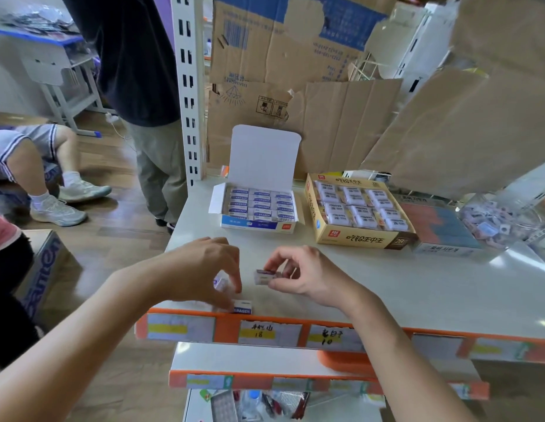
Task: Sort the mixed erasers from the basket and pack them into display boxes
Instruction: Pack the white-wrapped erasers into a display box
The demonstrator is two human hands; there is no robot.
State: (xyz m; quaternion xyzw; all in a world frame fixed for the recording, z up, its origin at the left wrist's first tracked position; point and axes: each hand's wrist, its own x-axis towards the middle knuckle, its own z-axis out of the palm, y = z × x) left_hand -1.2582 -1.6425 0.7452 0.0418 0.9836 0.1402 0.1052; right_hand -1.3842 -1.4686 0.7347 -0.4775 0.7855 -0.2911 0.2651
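— On the pale tabletop (402, 284), what sort of setting?
— Smooth grey-white, with an orange front edge (227, 328) carrying handwritten price labels. Behind it, torn cardboard sheets (341, 117) propped upright beside a white slotted post (190, 86). Wood floor (118, 223) off to the left, with a standing person in a dark top (137, 56) and a seated one in shorts and pale sneakers (30, 159).
— And the erasers?
— Mostly boxed at the back. Blue-and-white display box (253, 225), lid flipped up, packed with rows of white erasers in blue sleeves. Just beside it to the right, yellow display box (356, 240) holding white erasers in clear wrap. Farther right, a flat box of blue and reddish blocks (441, 226), then a clear container (508, 214) heaped with small mixed pieces.
— Grips?
— Right grip (307, 275) pinching a small eraser (265, 277) with a purplish top between thumb and fingertips, near the front edge. Left grip (201, 266) curled downward over a pale wrapped eraser (221, 283); too blurred, so cannot tell whether pinched or merely touched. Thumb tip beside a blue-sleeved eraser (243, 307) lying at the orange edge.
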